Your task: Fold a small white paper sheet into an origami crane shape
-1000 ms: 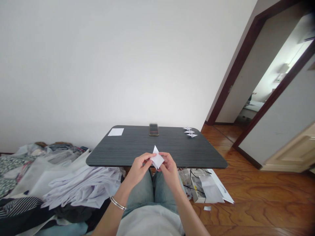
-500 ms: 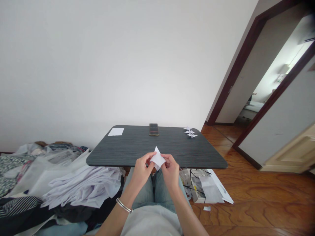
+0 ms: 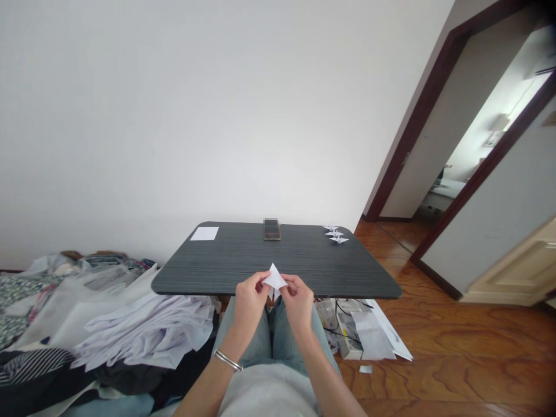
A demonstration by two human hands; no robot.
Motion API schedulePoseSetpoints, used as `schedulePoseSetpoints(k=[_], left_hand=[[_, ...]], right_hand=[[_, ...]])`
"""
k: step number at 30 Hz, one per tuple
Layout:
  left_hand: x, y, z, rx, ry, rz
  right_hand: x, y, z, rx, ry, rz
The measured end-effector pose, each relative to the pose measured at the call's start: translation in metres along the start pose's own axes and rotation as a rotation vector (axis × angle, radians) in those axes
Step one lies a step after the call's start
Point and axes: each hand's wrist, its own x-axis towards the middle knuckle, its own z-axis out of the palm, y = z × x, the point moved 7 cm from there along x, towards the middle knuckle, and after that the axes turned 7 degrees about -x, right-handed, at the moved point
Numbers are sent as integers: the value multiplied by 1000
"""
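A small piece of folded white paper (image 3: pixel 274 278) is pinched between my two hands just off the near edge of the dark table (image 3: pixel 226 263). Its pointed tip faces away from me, and folded flaps hang below. My left hand (image 3: pixel 252 298) grips the left corner with thumb and fingers. On the opposite corner, my right hand (image 3: pixel 297 298) holds in the same way. Several white paper cranes (image 3: pixel 336 234) stand in a row at the far right of the table. A flat white paper sheet (image 3: pixel 204 233) lies at the far left.
A phone (image 3: pixel 271 229) is at the table's back middle, by the wall. Piled clothes (image 3: pixel 143 330) lie on the left. Below the table's right side are a box with cables (image 3: pixel 347 339) and papers (image 3: pixel 377 333) on the wooden floor. A doorway opens at right.
Both hands have shifted slightly left and a little toward me with the paper. The paper has turned a bit, with its tip lower and its hanging flaps more spread.
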Motion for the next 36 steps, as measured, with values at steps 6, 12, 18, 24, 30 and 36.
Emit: schedulePoseSetpoints(k=[6,12,18,24,30,36], left_hand=[[-2,-3,4,-211,23,-26],[-8,-5,11,-332,81,-59],[-7,-7,12,-300,113,-44],[-6,-5,10,-249,126,-38],[-6,-2,9,-253,103,-12],[-6,0,9,-160,103,20]], right_hand=[[-1,-4,-3,39,48,-36],[-7,-8,-8,-60,143,-104],[-6,-7,-5,-121,147,-111],[-6,-8,-5,-155,155,-105],[-5,-6,-5,-152,145,-115],[0,2,-9,-102,162,-57]])
